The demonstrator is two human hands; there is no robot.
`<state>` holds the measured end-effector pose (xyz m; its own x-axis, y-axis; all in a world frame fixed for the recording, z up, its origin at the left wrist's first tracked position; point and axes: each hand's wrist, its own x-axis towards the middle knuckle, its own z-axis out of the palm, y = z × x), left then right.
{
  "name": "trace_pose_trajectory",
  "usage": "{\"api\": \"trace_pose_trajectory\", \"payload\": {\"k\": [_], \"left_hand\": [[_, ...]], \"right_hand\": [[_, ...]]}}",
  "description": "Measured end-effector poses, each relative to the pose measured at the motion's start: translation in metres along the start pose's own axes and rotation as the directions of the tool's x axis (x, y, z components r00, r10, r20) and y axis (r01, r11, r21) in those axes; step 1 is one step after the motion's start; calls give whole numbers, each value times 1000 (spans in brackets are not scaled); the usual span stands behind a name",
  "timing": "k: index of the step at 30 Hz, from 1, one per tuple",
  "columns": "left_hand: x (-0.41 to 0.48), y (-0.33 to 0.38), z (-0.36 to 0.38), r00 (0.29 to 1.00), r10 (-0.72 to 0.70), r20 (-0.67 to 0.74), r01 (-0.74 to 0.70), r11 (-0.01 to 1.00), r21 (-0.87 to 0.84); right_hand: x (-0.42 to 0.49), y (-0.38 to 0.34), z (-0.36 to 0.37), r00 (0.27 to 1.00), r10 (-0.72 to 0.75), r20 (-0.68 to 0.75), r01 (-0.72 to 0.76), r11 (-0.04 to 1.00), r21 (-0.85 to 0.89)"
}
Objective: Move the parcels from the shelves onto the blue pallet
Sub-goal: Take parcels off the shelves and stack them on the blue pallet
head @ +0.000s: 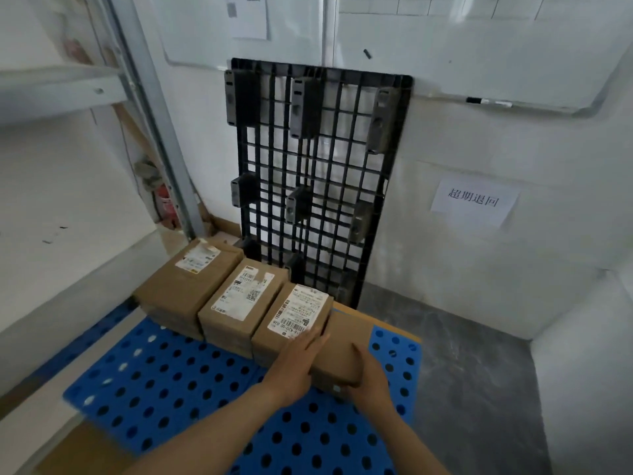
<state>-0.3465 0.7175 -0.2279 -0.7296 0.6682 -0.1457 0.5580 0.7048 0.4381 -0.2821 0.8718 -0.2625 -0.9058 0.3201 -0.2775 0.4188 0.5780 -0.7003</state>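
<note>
A blue perforated pallet (164, 382) lies on the floor below me. Three brown labelled parcels stand in a row along its far edge: a left parcel (186, 286), a middle parcel (241, 303) and a right parcel (294, 320). A fourth, plain brown parcel (346, 344) sits at the right end of the row, touching the third. My left hand (298, 361) presses on its left side, and my right hand (368, 382) holds its near right corner.
A black grid pallet (315, 173) leans upright against the white wall behind the row. A metal shelf upright (154, 125) stands at the left. A paper sign (474, 202) hangs on the wall. Grey floor (472, 371) lies right of the blue pallet.
</note>
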Motion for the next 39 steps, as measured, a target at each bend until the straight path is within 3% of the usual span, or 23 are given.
{"api": "trace_pose_trajectory", "payload": {"k": [5,8,11,14,17,25,28,30,33,36,39], "left_hand": [[-25,-12,-8,996,-45,-71,35,990,-137],[-52,-32,-21,985,-129,-114,107,977,-182],[-89,-56,-36,955,-250,-162,211,951,-225],[-139,-84,-51,900,-367,-236,316,921,-227],[-204,-113,-65,841,-463,-279,411,883,-227],[-415,-160,-110,657,-603,-452,559,792,-244],[-493,-172,-123,598,-631,-495,621,755,-212],[-540,-177,-127,547,-645,-534,647,730,-218],[-608,-185,-126,446,-679,-583,703,669,-240],[-669,-193,-127,355,-710,-608,757,600,-258],[-722,-201,-130,251,-720,-647,798,533,-283]], "right_hand": [[6,1,-3,998,-5,59,8,999,-52],[6,-5,-6,999,5,51,9,962,-272],[1,-27,-4,987,-162,-15,142,899,-415],[-11,-69,15,929,-359,91,359,809,-465],[-38,-123,57,889,-405,215,458,792,-403],[-170,-260,194,648,-632,425,749,632,-201],[-232,-303,235,580,-689,435,784,618,-66],[-270,-328,260,507,-741,439,833,552,-30],[-326,-363,299,404,-782,474,886,464,10],[-378,-394,333,355,-790,500,897,439,57],[-417,-420,365,243,-802,545,928,355,110]]}}
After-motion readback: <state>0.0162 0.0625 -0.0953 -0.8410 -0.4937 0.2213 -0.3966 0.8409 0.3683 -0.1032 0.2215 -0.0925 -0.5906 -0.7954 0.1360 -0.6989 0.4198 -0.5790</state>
